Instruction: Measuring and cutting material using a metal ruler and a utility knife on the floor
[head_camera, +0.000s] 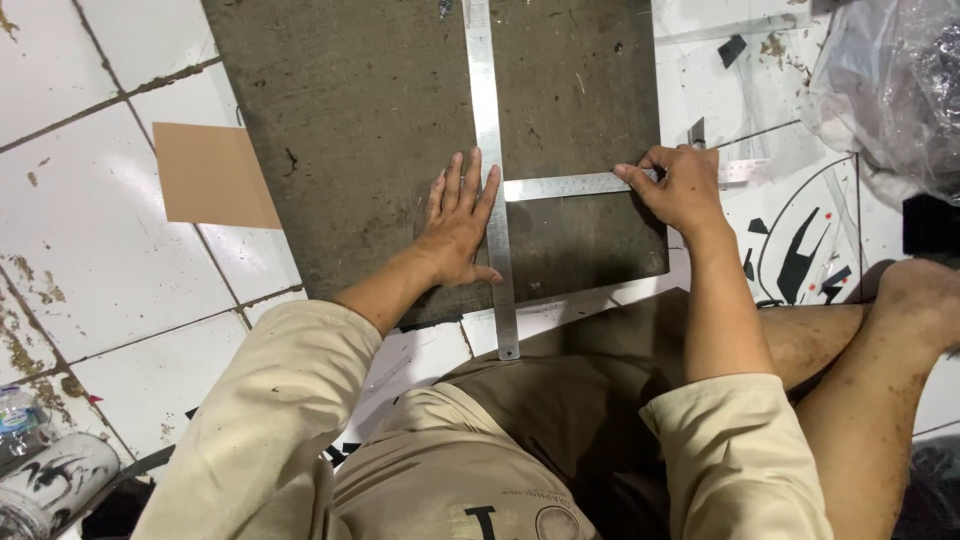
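Flat on the grey board (350, 150), the long steel ruler (487, 120) is pressed by the left hand (458, 222), fingers spread. The short ruler (565, 186), laid crosswise toward the board's right edge, is pinched by the right hand (682, 187).

An informal floor workshop: stained white tiles (120, 250), steel rulers (488, 120) across a grey board (360, 120), scattered offcuts.

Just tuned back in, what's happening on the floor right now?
A person sits on a white tiled floor with a dark grey board laid in front of them. The left hand lies flat on the board, pressing against a long steel ruler that runs lengthwise across it. The right hand pinches a shorter steel ruler set crosswise, its end butting the long one at a right angle. A tan cardboard piece lies to the left, partly under the board's edge.
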